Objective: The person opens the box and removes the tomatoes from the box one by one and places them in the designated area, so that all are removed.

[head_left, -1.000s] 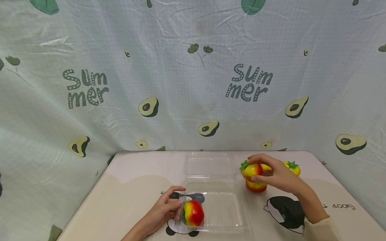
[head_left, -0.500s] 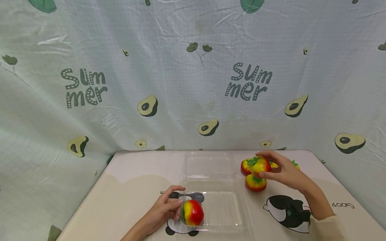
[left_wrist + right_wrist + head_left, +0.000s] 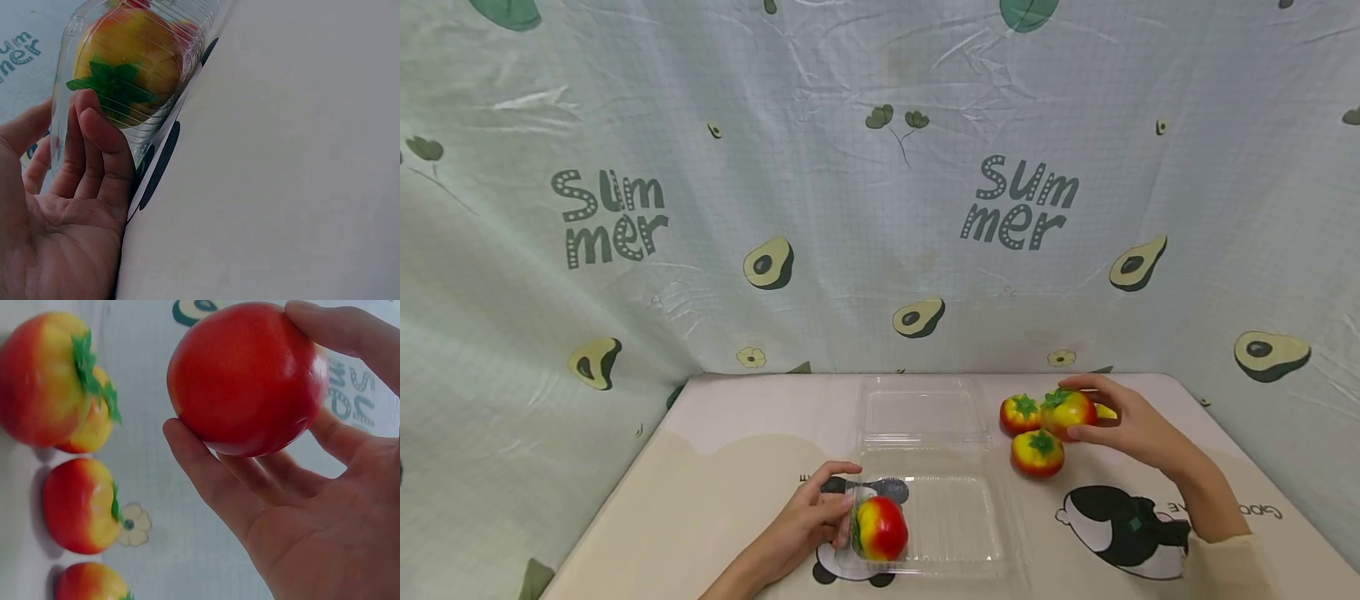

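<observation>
My right hand [image 3: 1123, 421] grips a red and yellow toy persimmon [image 3: 1070, 414] between thumb and fingers. Its smooth red underside faces the right wrist camera. Close to it on the table are two more persimmons, one behind [image 3: 1019, 415] and one in front [image 3: 1037, 454], both with green leafy tops. A yellow piece of another shows beyond my right fingers. My left hand [image 3: 805, 521] holds the left wall of an open clear plastic container [image 3: 955, 567]. One persimmon [image 3: 882, 530] lies on its side in the container's left part, leaves toward my left fingers [image 3: 115, 147].
The container's clear lid [image 3: 922, 412] lies folded back behind its base. A pale cloth curtain [image 3: 850, 208] printed with avocados rises behind the table [image 3: 737, 467]. Several persimmons [image 3: 81, 506] line the left side of the right wrist view.
My right hand has moved to the right with the persimmon, uncovering the two persimmons on the table to its left. The left hand and the container have stayed in place.
</observation>
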`<state>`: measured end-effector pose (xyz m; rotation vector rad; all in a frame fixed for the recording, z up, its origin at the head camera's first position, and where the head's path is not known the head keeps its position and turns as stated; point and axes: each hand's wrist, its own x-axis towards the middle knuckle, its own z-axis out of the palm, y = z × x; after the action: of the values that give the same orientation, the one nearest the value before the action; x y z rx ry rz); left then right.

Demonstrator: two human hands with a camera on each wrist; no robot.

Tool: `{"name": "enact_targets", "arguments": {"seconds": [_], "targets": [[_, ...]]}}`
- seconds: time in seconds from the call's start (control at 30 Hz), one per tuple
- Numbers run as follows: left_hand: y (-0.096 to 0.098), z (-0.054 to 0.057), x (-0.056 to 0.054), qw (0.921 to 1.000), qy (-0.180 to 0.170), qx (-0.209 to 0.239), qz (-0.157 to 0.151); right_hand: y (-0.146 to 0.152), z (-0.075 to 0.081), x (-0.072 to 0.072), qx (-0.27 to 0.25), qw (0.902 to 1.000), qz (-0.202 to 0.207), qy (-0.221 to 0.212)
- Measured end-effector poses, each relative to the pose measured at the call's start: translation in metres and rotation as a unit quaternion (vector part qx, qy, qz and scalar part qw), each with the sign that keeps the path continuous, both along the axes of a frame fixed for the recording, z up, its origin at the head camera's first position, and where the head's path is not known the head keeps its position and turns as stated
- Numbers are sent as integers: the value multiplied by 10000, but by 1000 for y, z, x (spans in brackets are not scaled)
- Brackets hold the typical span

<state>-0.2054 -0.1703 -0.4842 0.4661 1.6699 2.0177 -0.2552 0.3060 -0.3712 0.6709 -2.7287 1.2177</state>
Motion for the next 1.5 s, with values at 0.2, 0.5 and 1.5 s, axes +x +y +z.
{"name": "enact_targets", "arguments": {"seconds": [0.2,0.5,1.5], "targets": [[0,1,0,10000,-45,-33,26,12,-3,-1,104,9998,-159,-110],[1,1,0,10000,-66,7,29,24,-9,-6,44,9997,-154,-207],[1,2,0,10000,-69,-9,32,40,-18,-12,177,9987,-67,-476]]}}
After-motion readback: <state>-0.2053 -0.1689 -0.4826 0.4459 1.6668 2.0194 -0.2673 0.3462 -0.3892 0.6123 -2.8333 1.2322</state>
